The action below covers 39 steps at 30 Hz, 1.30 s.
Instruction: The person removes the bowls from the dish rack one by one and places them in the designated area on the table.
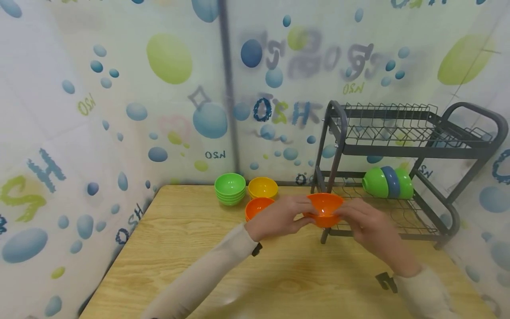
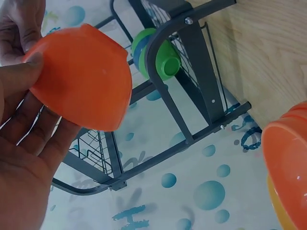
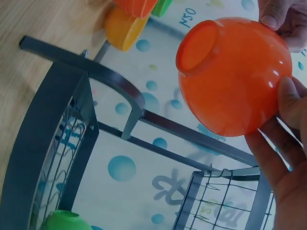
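Note:
An orange bowl (image 1: 326,208) is held up in front of the dish rack, above the table. My left hand (image 1: 280,215) pinches its left rim, thumb below and fingers above. The right hand (image 1: 370,228) grips the opposite rim. In the left wrist view the bowl (image 2: 84,76) shows its smooth side between the left thumb and fingers. The right wrist view shows its round foot and underside, with the right thumb and fingers on the rim. More orange bowls (image 1: 258,207) stand on the table behind the left hand.
Stacked green bowls (image 1: 230,188) and yellow bowls (image 1: 263,187) stand near the back wall. A two-tier dark dish rack (image 1: 410,152) stands at right; green bowls (image 1: 375,182) and a blue bowl (image 1: 390,182) lie tipped sideways on its lower shelf. The wooden table (image 1: 187,248) lies below.

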Each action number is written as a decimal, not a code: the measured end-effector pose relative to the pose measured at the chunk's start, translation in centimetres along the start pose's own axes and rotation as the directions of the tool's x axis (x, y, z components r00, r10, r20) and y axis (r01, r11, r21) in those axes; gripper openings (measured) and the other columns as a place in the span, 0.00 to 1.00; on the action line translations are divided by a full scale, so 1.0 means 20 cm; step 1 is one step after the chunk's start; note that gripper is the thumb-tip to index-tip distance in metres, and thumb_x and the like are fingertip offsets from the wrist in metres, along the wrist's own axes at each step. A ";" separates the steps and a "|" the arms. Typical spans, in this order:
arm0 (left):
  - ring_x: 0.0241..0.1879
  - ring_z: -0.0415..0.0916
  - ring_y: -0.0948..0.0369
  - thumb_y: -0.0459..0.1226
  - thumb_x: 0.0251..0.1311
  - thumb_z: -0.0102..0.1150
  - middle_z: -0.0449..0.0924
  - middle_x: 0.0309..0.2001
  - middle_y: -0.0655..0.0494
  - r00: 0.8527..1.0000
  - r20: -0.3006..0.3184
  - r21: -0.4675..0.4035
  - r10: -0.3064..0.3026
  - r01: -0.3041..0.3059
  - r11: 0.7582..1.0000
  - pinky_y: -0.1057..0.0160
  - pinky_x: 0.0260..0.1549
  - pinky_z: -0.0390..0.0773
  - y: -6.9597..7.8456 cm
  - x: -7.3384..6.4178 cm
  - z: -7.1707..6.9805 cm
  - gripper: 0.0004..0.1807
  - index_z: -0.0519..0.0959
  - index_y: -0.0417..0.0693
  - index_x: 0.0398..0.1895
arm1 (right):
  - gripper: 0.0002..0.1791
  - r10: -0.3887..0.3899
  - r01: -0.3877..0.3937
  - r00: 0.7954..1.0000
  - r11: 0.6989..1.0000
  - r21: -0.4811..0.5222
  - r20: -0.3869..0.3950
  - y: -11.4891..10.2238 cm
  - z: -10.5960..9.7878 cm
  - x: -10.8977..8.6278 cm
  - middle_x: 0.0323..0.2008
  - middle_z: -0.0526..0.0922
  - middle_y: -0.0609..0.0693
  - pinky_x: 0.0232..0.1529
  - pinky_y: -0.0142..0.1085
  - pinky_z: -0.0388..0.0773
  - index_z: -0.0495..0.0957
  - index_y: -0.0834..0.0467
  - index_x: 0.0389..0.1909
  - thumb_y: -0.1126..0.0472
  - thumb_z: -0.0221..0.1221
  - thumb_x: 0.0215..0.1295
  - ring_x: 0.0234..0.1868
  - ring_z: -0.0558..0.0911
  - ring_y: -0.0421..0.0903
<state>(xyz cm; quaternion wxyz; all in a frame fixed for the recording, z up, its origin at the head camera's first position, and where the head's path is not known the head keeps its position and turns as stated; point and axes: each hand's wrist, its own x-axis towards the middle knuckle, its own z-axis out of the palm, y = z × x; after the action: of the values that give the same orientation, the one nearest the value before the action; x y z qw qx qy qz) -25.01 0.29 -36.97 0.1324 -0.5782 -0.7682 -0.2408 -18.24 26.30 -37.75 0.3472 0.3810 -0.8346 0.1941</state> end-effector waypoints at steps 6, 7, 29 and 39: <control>0.45 0.80 0.66 0.38 0.66 0.68 0.87 0.46 0.60 0.999 -0.028 0.025 -0.019 0.020 0.999 0.78 0.54 0.76 0.00 -0.04 -0.01 0.09 0.87 0.51 0.47 | 0.24 -0.031 0.034 0.998 0.998 0.051 -0.054 -0.01 0.05 0.03 0.42 0.89 0.52 0.62 0.15 0.69 0.87 0.59 0.44 0.48 0.47 0.80 0.44 0.84 0.46; 0.45 0.80 0.66 0.38 0.66 0.68 0.87 0.46 0.60 0.999 -0.031 0.029 -0.024 0.025 0.999 0.78 0.54 0.76 0.00 -0.05 -0.01 0.09 0.87 0.52 0.47 | 0.23 -0.029 0.033 0.998 0.997 0.065 -0.063 -0.01 0.05 0.03 0.43 0.89 0.52 0.61 0.15 0.70 0.87 0.59 0.44 0.47 0.48 0.80 0.45 0.84 0.46; 0.37 0.81 0.63 0.36 0.62 0.71 0.87 0.37 0.59 0.983 -0.090 0.175 -0.158 0.172 0.970 0.68 0.42 0.83 -0.20 -0.22 -0.06 0.04 0.89 0.50 0.39 | 0.35 0.652 -0.615 0.758 0.710 0.342 0.007 0.14 0.08 0.15 0.70 0.73 0.51 0.65 0.23 0.72 0.62 0.46 0.77 0.50 0.63 0.73 0.68 0.76 0.51; 0.36 0.82 0.63 0.34 0.59 0.74 0.88 0.36 0.60 0.969 -0.079 0.188 -0.233 0.244 0.951 0.65 0.42 0.83 -0.31 -0.35 -0.03 0.04 0.90 0.50 0.37 | 0.35 0.774 -0.718 0.624 0.517 0.467 0.102 0.23 0.12 0.28 0.76 0.67 0.54 0.74 0.52 0.67 0.58 0.49 0.80 0.41 0.52 0.78 0.76 0.68 0.53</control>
<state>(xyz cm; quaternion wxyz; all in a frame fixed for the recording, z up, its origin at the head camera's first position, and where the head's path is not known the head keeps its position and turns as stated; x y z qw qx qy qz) -28.89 -7.16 -41.18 0.1799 -0.4582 -0.8485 -0.1941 -25.48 25.05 -35.69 0.1767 0.0443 -0.8217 0.5400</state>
